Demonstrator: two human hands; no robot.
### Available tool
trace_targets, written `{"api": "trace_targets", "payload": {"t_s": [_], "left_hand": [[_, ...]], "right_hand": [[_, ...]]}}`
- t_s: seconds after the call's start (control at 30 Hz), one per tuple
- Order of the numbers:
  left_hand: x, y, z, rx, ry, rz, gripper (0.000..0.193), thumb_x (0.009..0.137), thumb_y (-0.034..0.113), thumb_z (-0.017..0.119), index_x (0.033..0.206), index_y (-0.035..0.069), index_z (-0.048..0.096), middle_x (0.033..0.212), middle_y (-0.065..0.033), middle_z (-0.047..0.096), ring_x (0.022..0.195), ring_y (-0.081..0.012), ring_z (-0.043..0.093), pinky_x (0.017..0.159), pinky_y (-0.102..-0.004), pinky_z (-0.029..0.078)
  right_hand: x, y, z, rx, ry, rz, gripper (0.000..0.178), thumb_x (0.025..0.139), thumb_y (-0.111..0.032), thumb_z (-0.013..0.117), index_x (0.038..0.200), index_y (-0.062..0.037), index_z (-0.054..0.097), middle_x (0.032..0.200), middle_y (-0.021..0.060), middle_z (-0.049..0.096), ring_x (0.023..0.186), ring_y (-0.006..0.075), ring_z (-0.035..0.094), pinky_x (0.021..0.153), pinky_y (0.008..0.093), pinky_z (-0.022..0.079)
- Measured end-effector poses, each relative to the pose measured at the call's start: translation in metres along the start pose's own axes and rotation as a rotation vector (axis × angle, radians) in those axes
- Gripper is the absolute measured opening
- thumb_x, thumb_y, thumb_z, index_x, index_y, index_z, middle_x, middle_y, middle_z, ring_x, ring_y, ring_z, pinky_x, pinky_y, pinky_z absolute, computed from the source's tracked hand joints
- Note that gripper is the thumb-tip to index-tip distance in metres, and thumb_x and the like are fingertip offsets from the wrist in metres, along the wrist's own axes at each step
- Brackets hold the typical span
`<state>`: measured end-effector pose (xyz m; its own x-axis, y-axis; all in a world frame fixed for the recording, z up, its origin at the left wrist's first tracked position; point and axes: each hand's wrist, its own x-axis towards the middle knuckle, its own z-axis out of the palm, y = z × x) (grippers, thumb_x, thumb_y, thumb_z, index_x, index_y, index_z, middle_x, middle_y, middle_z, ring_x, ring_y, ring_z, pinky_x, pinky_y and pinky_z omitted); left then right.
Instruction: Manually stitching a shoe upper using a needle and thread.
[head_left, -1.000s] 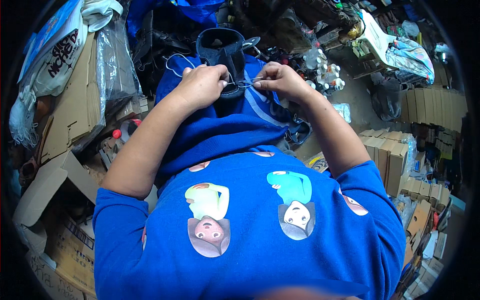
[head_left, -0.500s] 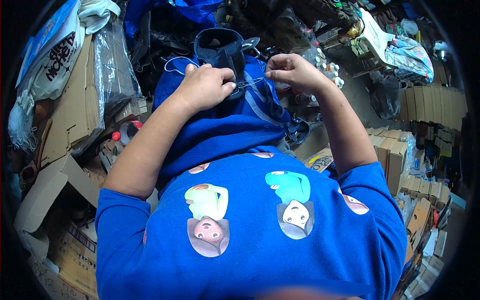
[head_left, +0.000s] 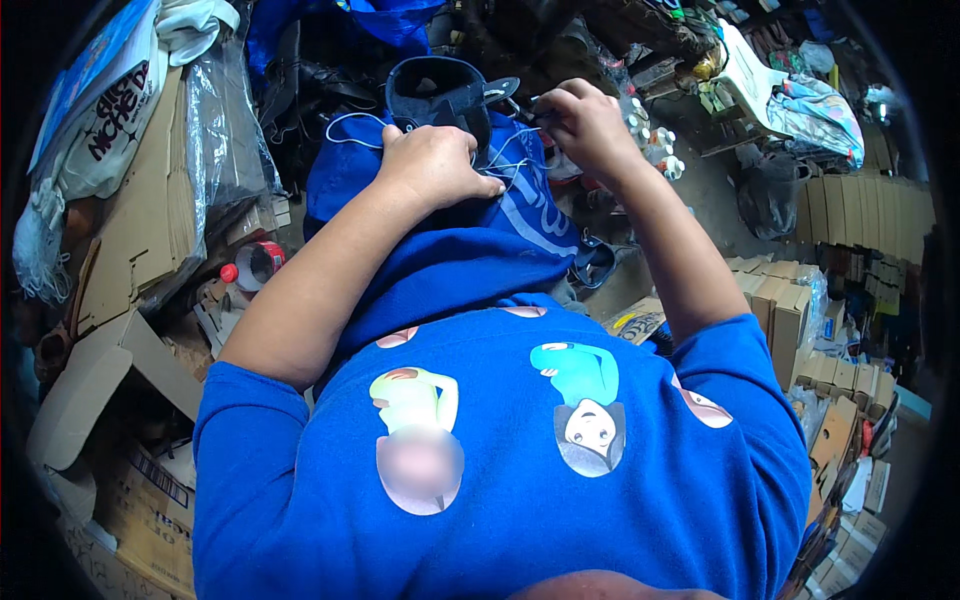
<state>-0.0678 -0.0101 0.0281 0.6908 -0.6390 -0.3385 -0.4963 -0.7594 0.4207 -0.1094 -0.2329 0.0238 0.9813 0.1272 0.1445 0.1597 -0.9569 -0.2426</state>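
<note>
A black shoe (head_left: 430, 80) with a high round collar and a side strap rests over the blue cloth on my lap. My left hand (head_left: 432, 168) is closed on its near part, thumb stretched to the right; its fingertips are hidden behind the shoe. Thin pale thread (head_left: 512, 165) runs from beside that thumb up toward my right hand (head_left: 590, 125), with another loop left of the shoe. My right hand is raised right of the shoe, its fingers pinched at the thread's end. Whether a small tool is also in them is too dark to tell.
Flattened cardboard (head_left: 140, 210) and plastic wrap stand on the left, near a red-capped bottle (head_left: 255, 265). An open carton (head_left: 110, 390) sits below them. At right are stacked boxes (head_left: 785, 310), small white-capped bottles (head_left: 655, 140) and a white chair (head_left: 750, 70) with cloth on it.
My right hand has lifted up and slightly right. My left hand has shifted a little right on the shoe, its thumb now stretched out. The thread between them hangs looser.
</note>
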Motion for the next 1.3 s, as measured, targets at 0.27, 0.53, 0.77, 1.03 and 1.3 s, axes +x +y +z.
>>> {"api": "trace_targets", "payload": {"t_s": [0.27,0.53,0.77,1.03,1.3], "left_hand": [[-0.004,-0.006,0.003,0.012,0.07,0.03,0.056,0.065,0.062,0.07,0.084,0.009,0.068,0.082,-0.0097,0.068,0.084,-0.0281,0.064,0.078,-0.0427,0.036],[-0.011,-0.045,0.009,-0.315,0.021,0.253,0.02,0.088,0.018,0.054,0.1,0.003,0.061,0.092,-0.02,0.065,0.087,-0.0342,0.063,0.079,-0.0405,0.048],[-0.02,-0.046,0.019,0.049,0.331,0.472,0.009,0.082,0.008,0.055,0.089,0.01,0.059,0.082,-0.0076,0.063,0.084,-0.028,0.06,0.073,-0.0422,0.041],[-0.056,-0.062,0.012,0.221,0.453,0.46,0.013,0.081,0.011,0.05,0.088,0.015,0.06,0.084,-0.0017,0.062,0.087,-0.0203,0.059,0.078,-0.0378,0.04],[-0.11,-0.135,0.001,0.136,0.504,0.21,0.019,0.073,0.0,0.054,0.09,0.007,0.06,0.082,-0.0084,0.061,0.084,-0.0288,0.058,0.077,-0.0409,0.04]], "right_hand": [[-0.032,-0.039,-0.015,-0.143,-0.148,-0.438,0.024,0.07,-0.021,0.067,0.094,-0.0198,0.068,0.105,0.0057,0.057,0.1,0.0243,0.054,0.087,0.0386,0.04],[-0.028,-0.043,-0.027,0.0,0.085,-0.2,0.021,0.078,-0.027,0.064,0.095,-0.0161,0.067,0.098,0.0063,0.06,0.095,0.0237,0.057,0.09,0.0398,0.038],[0.005,-0.068,-0.005,-0.335,-0.367,-0.514,0.012,0.078,-0.015,0.056,0.09,-0.0168,0.06,0.077,0.0001,0.063,0.084,0.0206,0.06,0.079,0.0365,0.038],[-0.001,-0.043,0.003,-0.189,-0.265,-0.537,0.014,0.076,-0.016,0.06,0.09,-0.0166,0.058,0.076,0.0009,0.061,0.084,0.0232,0.06,0.082,0.0365,0.04],[-0.029,0.029,-0.022,-0.166,-0.313,-0.199,0.015,0.079,-0.015,0.061,0.094,-0.0164,0.062,0.077,0.0059,0.064,0.082,0.0257,0.061,0.088,0.0362,0.041]]}}
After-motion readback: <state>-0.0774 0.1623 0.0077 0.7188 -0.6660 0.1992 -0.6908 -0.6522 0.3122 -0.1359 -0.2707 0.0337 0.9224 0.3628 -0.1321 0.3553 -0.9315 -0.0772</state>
